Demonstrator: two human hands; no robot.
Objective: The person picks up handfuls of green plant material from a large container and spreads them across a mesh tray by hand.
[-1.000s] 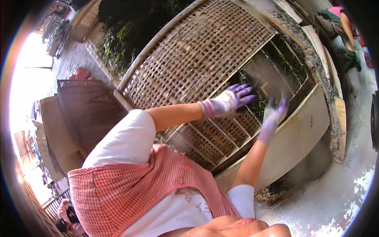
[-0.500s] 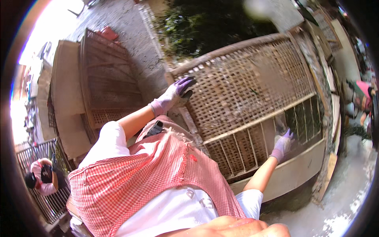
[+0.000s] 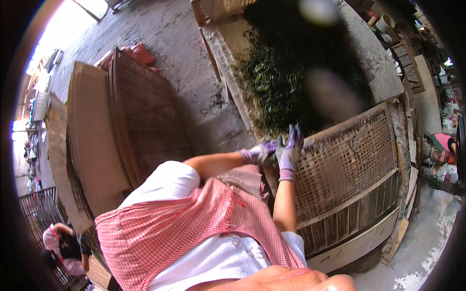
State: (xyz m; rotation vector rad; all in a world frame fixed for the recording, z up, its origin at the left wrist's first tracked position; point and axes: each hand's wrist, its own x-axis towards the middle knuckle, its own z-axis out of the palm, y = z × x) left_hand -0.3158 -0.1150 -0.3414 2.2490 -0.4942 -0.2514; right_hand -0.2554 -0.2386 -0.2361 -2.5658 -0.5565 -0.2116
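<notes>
Woven panel [image 3: 344, 165], long axis rising rightward, right hand [image 3: 290, 149] spread by its corner, left hand [image 3: 262, 152] grip unclear

Red bundle [image 3: 142, 54] on grey floor [image 3: 187, 63] — tan board [image 3: 91, 131].

There are a few letters [image 3: 236, 242] on the front of the white shirt [image 3: 204, 264] that the person wears. They look pale and gray, and they sit slanted, close by the edge of the red and white checked apron [image 3: 160, 228]. Only bits of them show, so no whole word can be read.
</notes>
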